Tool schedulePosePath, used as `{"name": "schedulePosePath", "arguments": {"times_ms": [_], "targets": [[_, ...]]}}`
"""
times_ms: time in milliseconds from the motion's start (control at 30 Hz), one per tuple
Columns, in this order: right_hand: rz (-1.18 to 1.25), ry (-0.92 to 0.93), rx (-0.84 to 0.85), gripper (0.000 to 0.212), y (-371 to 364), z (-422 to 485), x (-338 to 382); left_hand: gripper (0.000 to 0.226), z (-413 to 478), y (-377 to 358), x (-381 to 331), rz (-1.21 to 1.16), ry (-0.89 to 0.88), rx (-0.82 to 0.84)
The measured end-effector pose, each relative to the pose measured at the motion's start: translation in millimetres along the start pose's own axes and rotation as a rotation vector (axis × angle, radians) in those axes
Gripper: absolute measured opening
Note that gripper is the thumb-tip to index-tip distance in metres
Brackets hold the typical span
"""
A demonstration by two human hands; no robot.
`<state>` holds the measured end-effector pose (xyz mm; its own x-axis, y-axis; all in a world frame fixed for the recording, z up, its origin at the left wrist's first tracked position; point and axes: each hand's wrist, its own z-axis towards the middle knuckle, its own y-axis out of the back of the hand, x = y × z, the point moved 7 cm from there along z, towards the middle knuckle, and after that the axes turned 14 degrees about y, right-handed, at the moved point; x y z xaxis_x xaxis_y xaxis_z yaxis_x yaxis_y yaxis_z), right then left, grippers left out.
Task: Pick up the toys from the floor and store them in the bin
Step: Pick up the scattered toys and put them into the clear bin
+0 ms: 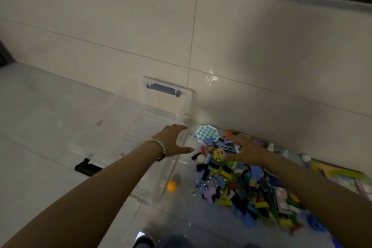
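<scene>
Both bare forearms reach forward from the bottom edge over the pale tiled floor (pixel 60 119). Spread open with nothing in it, the left hand (pixel 173 141), a bead bracelet (pixel 159 145) at its wrist, hovers over the rim of the clear plastic bin (pixel 141 127), which holds an orange ball (pixel 172 186). Fingers splayed, the right hand (pixel 246 152) lies on the heap of mixed toys (pixel 251 191) just right of the bin; whether it grips anything cannot be told. A teal-dotted hexagonal toy (pixel 207 133) lies between the hands.
</scene>
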<state>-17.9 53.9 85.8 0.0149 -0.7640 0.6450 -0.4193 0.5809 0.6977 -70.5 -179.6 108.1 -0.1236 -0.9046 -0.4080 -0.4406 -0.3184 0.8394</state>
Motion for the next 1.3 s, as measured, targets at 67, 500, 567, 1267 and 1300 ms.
{"name": "schedulePosePath", "arguments": {"times_ms": [67,500,567,1267,1300], "targets": [[-0.114,-0.052,0.133,0.089,-4.0,-18.3,-36.3,0.088,11.2,-20.9,-21.1,0.130,-0.023,0.019],[0.120,-0.038,-0.119,0.079,-41.2,19.6,-202.8,0.072,154.6,-193.6,-84.9,0.236,-0.018,0.237],[0.179,-0.023,-0.184,0.074,-47.9,28.4,-214.2,0.065,168.0,-213.3,-89.3,0.232,-0.022,0.226],[0.333,0.089,-0.314,0.062,-93.1,51.8,-176.7,0.055,114.0,-176.2,-25.1,0.104,-0.053,0.138],[0.321,0.107,-0.269,0.064,-102.4,55.2,-164.1,0.053,102.6,-169.8,-6.6,0.103,-0.033,0.133]]}}
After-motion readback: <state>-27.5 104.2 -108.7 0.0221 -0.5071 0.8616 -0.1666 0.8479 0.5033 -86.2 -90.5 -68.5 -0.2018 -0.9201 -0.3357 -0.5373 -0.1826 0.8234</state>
